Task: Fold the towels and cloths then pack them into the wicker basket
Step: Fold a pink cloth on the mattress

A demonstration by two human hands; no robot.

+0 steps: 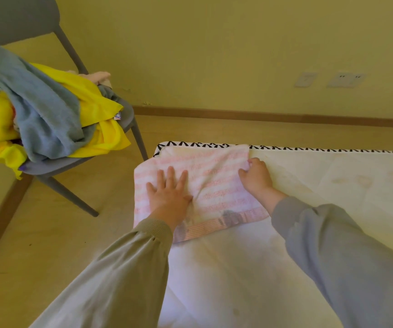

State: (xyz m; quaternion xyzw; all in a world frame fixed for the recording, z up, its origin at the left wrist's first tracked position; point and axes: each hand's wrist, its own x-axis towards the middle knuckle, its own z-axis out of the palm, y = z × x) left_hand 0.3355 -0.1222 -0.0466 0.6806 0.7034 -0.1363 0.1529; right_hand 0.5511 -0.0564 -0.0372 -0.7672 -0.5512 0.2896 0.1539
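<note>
From the head camera, a pink striped towel (pixel 214 178) lies on a white cover (pixel 238 268), at the far left corner of it, and its left side hangs a little over the edge. The left hand (pixel 169 192) rests flat on the left half of this towel, with straight fingers that are spread wide. The right hand (pixel 255 176) is at the right edge of the towel, and its curled fingers pinch the cloth there. Far to the left of the towel stands a grey chair (pixel 13 17) on the floor. On the seat is a loose heap: a blue-grey towel (pixel 41 110) lies over a yellow cloth (pixel 96 102). Behind the towel, to the right, two wall sockets (pixel 345 79) are low on the wall.
</note>
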